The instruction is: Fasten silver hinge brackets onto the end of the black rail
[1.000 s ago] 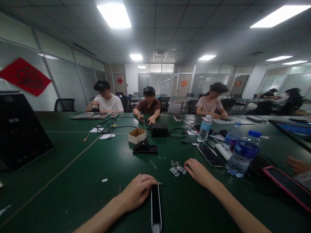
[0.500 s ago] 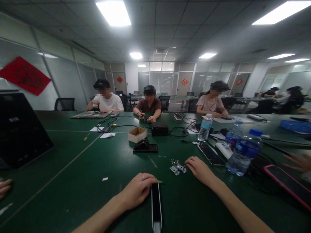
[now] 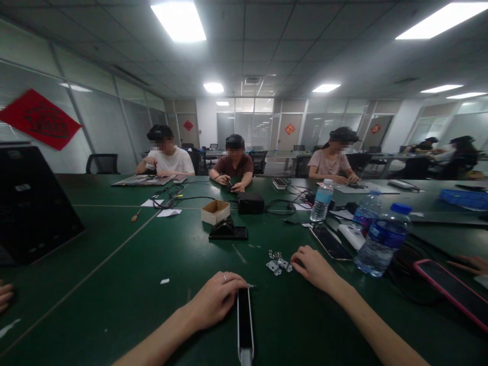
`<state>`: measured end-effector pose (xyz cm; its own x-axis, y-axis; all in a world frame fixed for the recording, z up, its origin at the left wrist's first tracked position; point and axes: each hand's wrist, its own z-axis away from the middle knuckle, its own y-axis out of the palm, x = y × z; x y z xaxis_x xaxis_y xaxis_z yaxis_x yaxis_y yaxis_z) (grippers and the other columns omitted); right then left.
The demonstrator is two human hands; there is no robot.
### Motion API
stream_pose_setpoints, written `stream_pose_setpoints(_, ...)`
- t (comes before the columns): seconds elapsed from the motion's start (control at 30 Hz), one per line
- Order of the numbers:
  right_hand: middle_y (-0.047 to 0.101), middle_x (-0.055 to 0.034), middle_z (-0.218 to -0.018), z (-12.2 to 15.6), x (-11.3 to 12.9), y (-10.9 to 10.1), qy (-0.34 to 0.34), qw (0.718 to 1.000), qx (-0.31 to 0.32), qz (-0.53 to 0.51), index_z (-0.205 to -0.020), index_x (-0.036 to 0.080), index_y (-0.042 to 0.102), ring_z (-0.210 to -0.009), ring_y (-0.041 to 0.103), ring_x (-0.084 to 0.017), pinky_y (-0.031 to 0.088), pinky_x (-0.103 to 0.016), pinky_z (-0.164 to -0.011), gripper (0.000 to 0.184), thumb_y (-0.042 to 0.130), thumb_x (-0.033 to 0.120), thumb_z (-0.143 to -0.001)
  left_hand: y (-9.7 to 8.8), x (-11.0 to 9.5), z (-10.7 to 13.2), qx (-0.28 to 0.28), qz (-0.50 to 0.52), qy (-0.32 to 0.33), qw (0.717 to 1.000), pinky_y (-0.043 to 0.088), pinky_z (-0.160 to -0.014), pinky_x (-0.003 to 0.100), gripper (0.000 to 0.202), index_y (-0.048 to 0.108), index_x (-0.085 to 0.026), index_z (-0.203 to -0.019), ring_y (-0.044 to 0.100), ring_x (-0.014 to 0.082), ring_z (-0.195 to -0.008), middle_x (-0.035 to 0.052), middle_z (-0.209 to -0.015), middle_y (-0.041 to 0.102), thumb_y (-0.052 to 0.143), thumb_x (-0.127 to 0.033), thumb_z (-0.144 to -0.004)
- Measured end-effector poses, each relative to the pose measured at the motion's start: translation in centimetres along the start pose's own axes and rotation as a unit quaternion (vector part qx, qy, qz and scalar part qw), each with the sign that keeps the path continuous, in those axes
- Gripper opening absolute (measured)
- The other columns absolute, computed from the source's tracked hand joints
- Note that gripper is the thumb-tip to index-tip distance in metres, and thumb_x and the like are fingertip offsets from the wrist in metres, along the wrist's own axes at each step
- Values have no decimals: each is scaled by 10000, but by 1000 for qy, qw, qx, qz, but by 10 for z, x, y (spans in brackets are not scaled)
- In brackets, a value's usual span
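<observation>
Your right hand (image 3: 312, 268) rests on the dark green table (image 3: 114, 264), its fingers curved and together, clamped on nothing, with their tips just beside two small silver metal hinge plates (image 3: 278, 265). A few tiny steel nuts (image 3: 274, 253) lie against those plates. Your ringed left hand (image 3: 215, 300) sits at the top end of a slim black bar with silver edging (image 3: 245, 325), fingers curled together; whether they grip it cannot be told. Ahead of the plates stand a black angular stand on a flat base (image 3: 227, 231) and a small open cardboard box (image 3: 215, 211). To your right lie a black smartphone (image 3: 330, 242) and a clear plastic water bottle with a blue cap (image 3: 383, 241).
</observation>
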<state>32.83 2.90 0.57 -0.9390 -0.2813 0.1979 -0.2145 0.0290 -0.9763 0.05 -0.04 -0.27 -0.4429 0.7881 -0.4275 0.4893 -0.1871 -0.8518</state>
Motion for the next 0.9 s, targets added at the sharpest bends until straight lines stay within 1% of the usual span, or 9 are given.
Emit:
stream_pose_setpoints(0.07,632,-86,-987,1,2,-3,4,1000,3,10,-954,195,700,-907,568,-226,460,-350,-776,230,500,280,-877,1,1,0,-4,0,1,1000,449,-910,335,421,540,-246,-1225,564,195,-1036,55,-1199,591,422,-41,-877)
stream_pose_setpoints(0.17,634,-94,-950,1,5,-3,-4,999,-3,44,-898,178,702,-874,569,-222,448,-332,-747,207,504,230,-865,2,2,0,-3,0,1,1000,445,-912,331,435,535,-252,-1227,562,193,-1041,50,-1202,588,429,-30,-867)
stream_pose_setpoints(0.3,631,-109,-910,-1,6,2,-31,993,-21,108,-861,145,688,-865,561,-230,428,-330,-727,209,482,179,-872,2,2,-1,2,-4,1,1000,442,-913,338,453,531,-243,-1231,560,197,-1046,54,-1195,592,430,-21,-850)
stream_pose_setpoints(0.4,626,-113,-918,-1,6,6,-40,989,-32,138,-882,129,677,-867,559,-226,421,-328,-733,219,460,161,-883,1,0,-1,5,-7,0,1000,446,-909,340,445,535,-238,-1230,561,198,-1042,57,-1199,592,427,-27,-854)
stream_pose_setpoints(0.5,627,-111,-926,0,5,5,-40,991,-31,124,-895,132,675,-861,556,-221,419,-327,-730,218,458,156,-882,-1,-2,-1,4,-7,-2,1000,446,-914,341,451,537,-238,-1232,560,199,-1041,55,-1202,591,435,-26,-847)
stream_pose_setpoints(0.6,631,-103,-924,1,7,1,-29,995,-21,93,-855,158,676,-867,554,-222,416,-330,-736,194,484,178,-869,-2,-2,-1,6,-6,-3,1000,449,-909,341,452,538,-240,-1228,563,201,-1037,55,-1203,592,441,-24,-844)
stream_pose_setpoints(0.73,633,-104,-937,0,9,-2,12,998,11,58,-847,156,667,-881,559,-228,412,-332,-748,167,510,211,-850,-2,-2,-1,0,-6,2,1000,448,-901,341,430,540,-234,-1219,569,203,-1029,60,-1194,596,442,-29,-854)
stream_pose_setpoints(0.8,635,-102,-921,-1,9,-2,31,998,22,48,-843,153,658,-862,563,-229,407,-327,-731,155,522,228,-834,-2,-2,-1,-1,-5,5,1000,450,-896,337,429,542,-233,-1218,571,202,-1025,58,-1190,599,445,-31,-852)
stream_pose_setpoints(0.9,635,-92,-877,0,10,-1,39,998,31,42,-819,157,648,-815,564,-225,400,-318,-699,147,534,250,-815,-3,-3,-1,1,-5,2,1000,455,-890,330,422,546,-232,-1215,572,199,-1020,59,-1190,600,439,-40,-855)
